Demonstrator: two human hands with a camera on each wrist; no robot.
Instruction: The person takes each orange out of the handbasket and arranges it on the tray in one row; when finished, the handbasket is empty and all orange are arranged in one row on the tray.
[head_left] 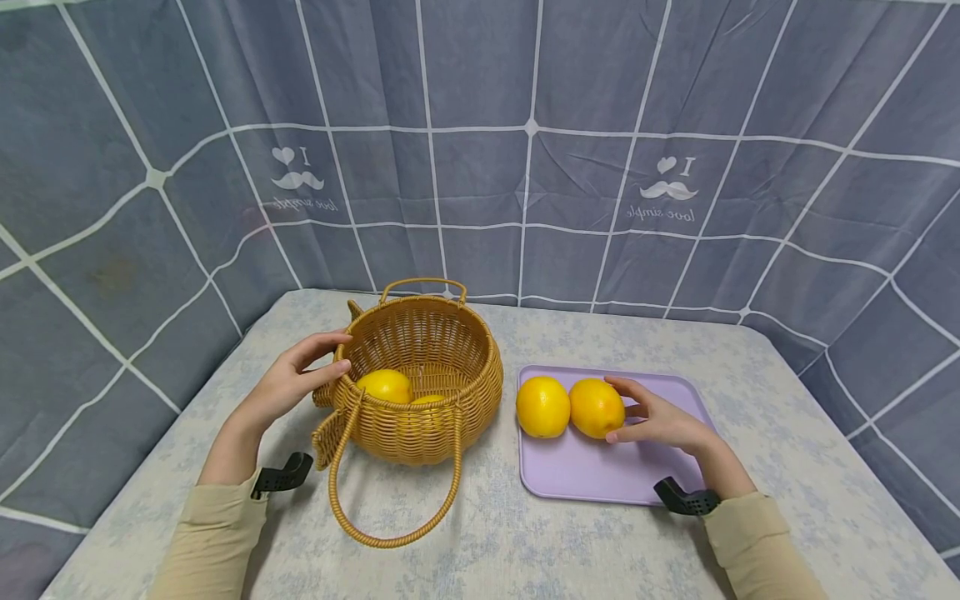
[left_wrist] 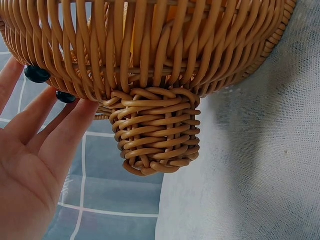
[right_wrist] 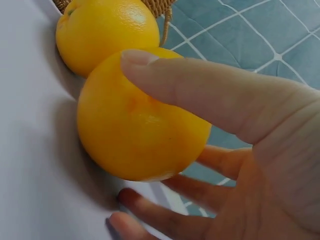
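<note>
— So, what is gripped?
— One round, glossy yellow-orange fruit, pinched between thumb and fingers of the right hand at the lilac rectangular tray. Just left, a round yellow fruit is unheld. Farther left, the round brown wicker basket is touched by the left hand, fingers extended.
— And the step?
— Picking up, presumably; a secure lift, clear of the neighbour, is called for.
</note>
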